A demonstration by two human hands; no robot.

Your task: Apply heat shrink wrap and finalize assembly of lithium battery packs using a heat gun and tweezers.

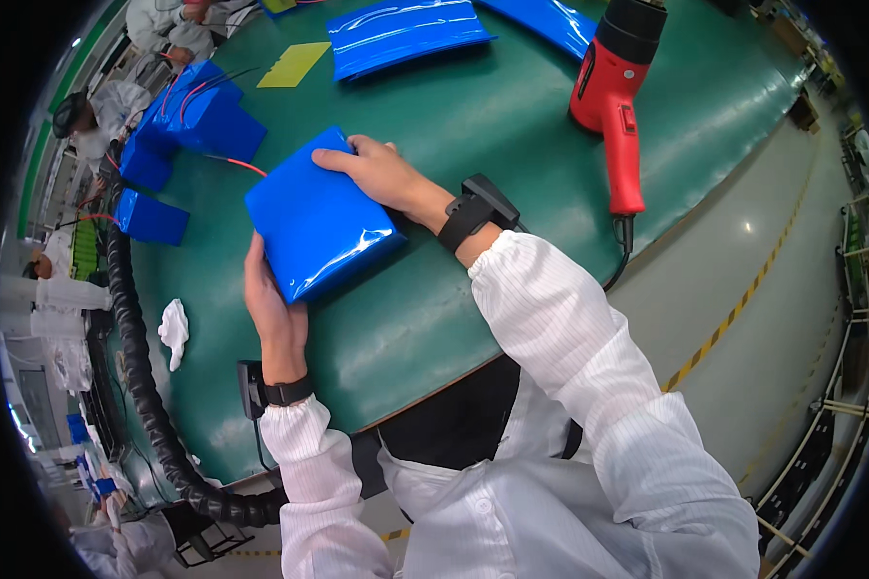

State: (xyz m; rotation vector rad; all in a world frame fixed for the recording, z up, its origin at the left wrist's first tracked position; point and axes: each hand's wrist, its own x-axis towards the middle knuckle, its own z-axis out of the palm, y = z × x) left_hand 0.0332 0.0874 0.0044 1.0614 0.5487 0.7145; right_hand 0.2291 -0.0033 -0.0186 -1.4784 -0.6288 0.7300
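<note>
Between my two hands is a blue film-wrapped battery pack [321, 220], tilted over the green table, with a red wire coming out at its far left corner. My left hand [275, 304] cups its near left side; the fingertips are partly hidden beneath it. At its far right edge, my right hand [381, 177] grips with the thumb on top and the other fingers around the side. Both wrists carry black straps with small boxes. A red and black heat gun [616, 116] stands to the right of the pack, nozzle away from me.
Several blue wired packs [212, 116] stand at the far left. Blue film sleeves [410, 37] and a yellow sheet [294, 66] lie at the back. A crumpled white cloth [174, 333] sits near a black ribbed hose [137, 333] along the left edge. People work beyond.
</note>
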